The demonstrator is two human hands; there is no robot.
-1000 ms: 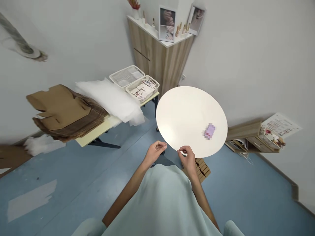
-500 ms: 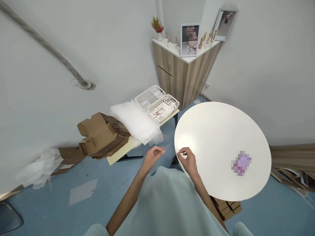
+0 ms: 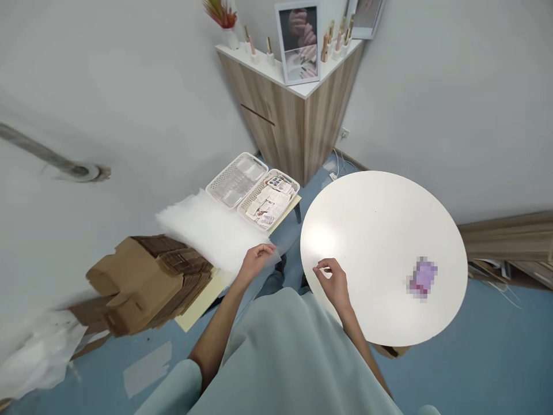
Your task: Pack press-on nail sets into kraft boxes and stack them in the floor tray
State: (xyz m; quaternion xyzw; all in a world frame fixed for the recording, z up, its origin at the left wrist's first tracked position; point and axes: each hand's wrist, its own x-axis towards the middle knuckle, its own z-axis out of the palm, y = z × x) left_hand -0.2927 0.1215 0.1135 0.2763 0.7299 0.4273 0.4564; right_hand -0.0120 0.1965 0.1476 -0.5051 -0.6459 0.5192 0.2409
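My left hand (image 3: 258, 259) hovers at the right end of a pile of thin white foam sheets (image 3: 211, 227), its fingers loosely bent and apart from the thumb. Nothing shows in it, and I cannot tell if it touches the sheets. My right hand (image 3: 333, 281) is over the left edge of the white round table (image 3: 375, 230). Its thumb and forefinger tips come together in a pinch, with nothing visible between them. Toward the table's right side lies a small purple item (image 3: 423, 278), blurred into blocks.
Two white baskets, one with clear packs (image 3: 237, 180) and one with printed cards (image 3: 268, 202), stand beyond the sheets. Flattened cardboard boxes (image 3: 142, 282) are stacked at left. A wood-grain corner cabinet (image 3: 285, 127) carries bottles and a framed picture (image 3: 299, 43).
My view has turned and shifted toward the left-hand side table. My left hand has moved left and slightly up to the foam sheets, its fingers loosening. My right hand stays by the round table's edge.
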